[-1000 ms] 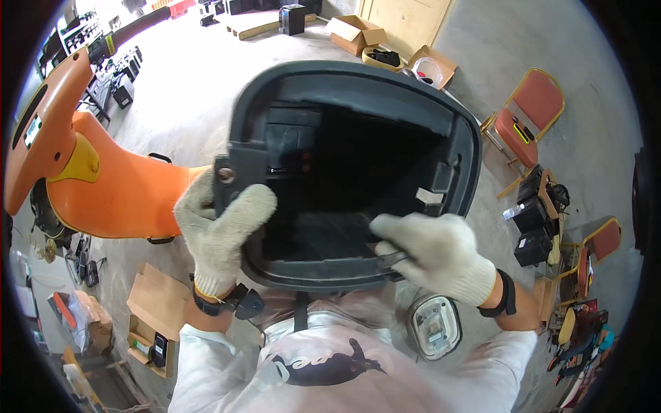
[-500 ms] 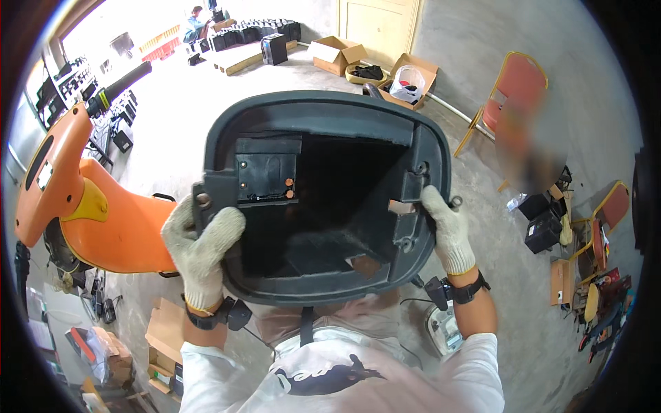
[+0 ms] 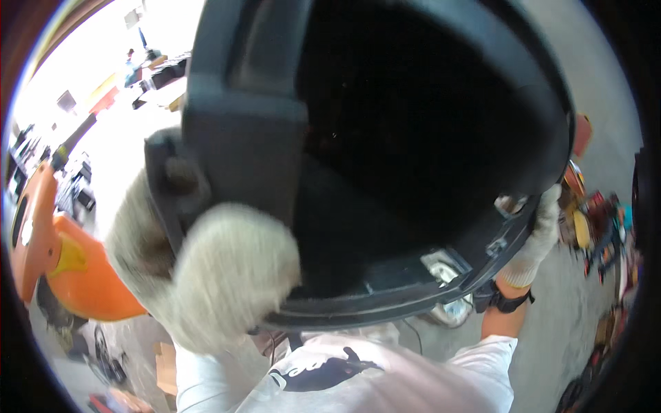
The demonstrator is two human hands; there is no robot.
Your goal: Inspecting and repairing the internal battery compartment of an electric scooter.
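Left hand [image 3: 206, 282], gloved: thumb [image 3: 237, 265] in front, other fingers behind, pinching the lug at the left edge of the large black shell [image 3: 392, 165]. Right hand [image 3: 540, 237], gloved: up against the shell's outer right edge near the lower right corner; fingers mostly hidden behind the rim, cannot tell how far they close.

Shell is held up in the air between both hands, in front of the person, hollow side facing the camera, top edge cut off by the frame. Interior very dark, details not readable. Light patch [image 3: 444, 267] at the lower right of the rim; opening or fitting, cannot tell.

Black strap [image 3: 506, 301] on the right wrist. White shirt [image 3: 330, 372] with a dark print below the shell's lower edge. Pale rounded object [image 3: 454, 311] on the grey floor [image 3: 564, 330], partly covered by the shell's lower right edge. Orange machine body [image 3: 96, 275] with a yellow part, left of the left hand. Cardboard box [image 3: 165, 368] beneath that hand in view. Blurred clutter [image 3: 585, 227] beyond the right hand.
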